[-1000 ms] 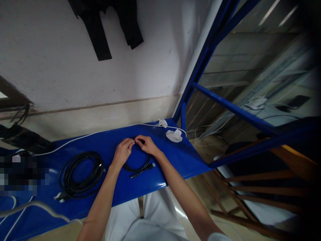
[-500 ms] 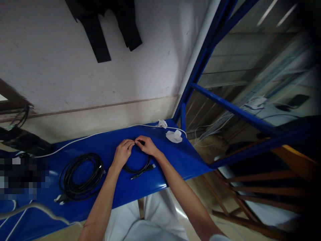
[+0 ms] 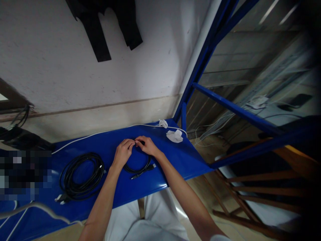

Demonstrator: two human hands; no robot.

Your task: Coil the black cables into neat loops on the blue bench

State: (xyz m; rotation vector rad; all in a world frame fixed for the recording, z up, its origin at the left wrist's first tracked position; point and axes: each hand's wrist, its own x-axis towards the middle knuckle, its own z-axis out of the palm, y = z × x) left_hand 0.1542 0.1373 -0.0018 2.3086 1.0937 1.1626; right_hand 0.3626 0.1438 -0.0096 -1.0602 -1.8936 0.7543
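Observation:
A small coil of black cable (image 3: 135,172) lies on the blue tabletop (image 3: 187,162), its two plugs resting at the near side of the loop. My left hand (image 3: 123,152) is closed at the far side of this coil, thumb and fingers pinched together. Against it, fingertips nearly touching, my right hand (image 3: 147,146) pinches at the same spot. The cable runs in under both hands. Whether a thin tie is also between the fingertips is too small to make out.
Left of my arms lies a larger coil of black cable (image 3: 75,192) with pale plugs. Crumpled white paper (image 3: 175,136) and a white cord (image 3: 100,132) are along the back. A blue metal frame (image 3: 233,108) and a wooden chair (image 3: 271,189) stand to the right.
Both hands stay at the same spot on the coil, with only a very slight shift of the fingertips. The view has moved a little.

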